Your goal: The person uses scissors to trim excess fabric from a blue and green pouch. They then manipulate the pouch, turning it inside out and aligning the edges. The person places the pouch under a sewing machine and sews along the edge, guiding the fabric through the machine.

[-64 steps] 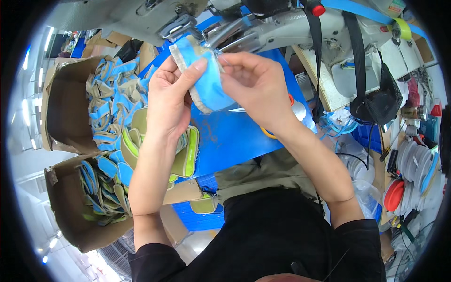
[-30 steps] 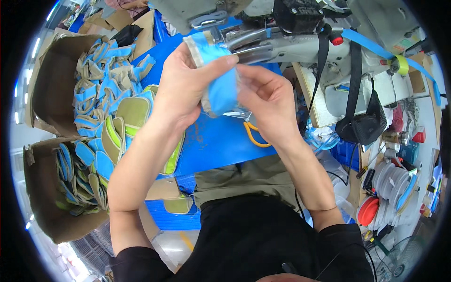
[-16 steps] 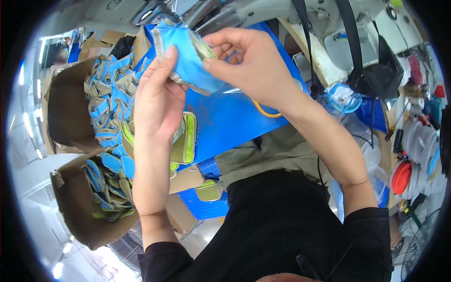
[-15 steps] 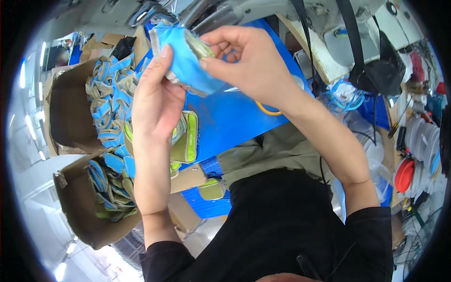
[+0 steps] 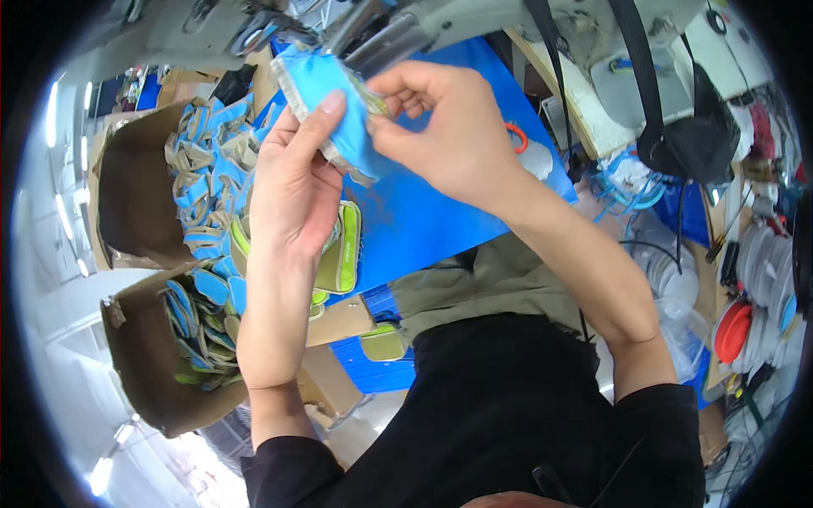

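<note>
— Head view: where is the blue piece (image 5: pixel 355 125)?
— Held above the table (image 5: pixel 415 224), near its far edge.
— Grip?
— Left hand (image 5: pixel 292 186) clamped on it, thumb in front, fingers behind. Right hand (image 5: pixel 449 127) pinches its right edge, thumb and fingertips together.
— Surroundings?
— Two cartons (image 5: pixel 140 203) left of the table; a machine (image 5: pixel 474 21) over its far edge.
</note>
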Demonstrator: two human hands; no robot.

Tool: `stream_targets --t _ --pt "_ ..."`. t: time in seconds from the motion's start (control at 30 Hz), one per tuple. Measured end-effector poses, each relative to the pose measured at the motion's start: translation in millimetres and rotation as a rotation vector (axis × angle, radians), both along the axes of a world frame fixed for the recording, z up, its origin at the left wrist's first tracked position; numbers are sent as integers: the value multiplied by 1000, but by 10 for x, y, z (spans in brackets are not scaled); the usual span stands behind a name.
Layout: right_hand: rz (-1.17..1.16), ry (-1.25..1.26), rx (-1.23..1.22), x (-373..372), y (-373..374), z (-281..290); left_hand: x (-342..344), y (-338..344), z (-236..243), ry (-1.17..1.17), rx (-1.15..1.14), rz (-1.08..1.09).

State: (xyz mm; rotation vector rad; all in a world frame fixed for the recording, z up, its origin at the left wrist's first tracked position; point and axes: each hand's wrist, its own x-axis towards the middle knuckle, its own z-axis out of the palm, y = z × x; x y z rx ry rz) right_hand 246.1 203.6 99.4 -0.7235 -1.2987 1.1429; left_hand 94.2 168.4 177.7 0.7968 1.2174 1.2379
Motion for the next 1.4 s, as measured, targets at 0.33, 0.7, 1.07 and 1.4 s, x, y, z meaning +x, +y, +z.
stream_targets --t 0.33,0.7,1.07,1.4 --pt "27 -58 -57 -42 95 106 -138 257 108 4 -68 -80" --pt "-62 -113 130 -43 145 121 -95 80 -148 199 174 16" --pt "-248 -143 412 -132 292 -154 -269 115 -50 -136 -31 -85" --pt "-139 -22 204 -121 209 -95 -426 102 -91 -259 -72 -138"
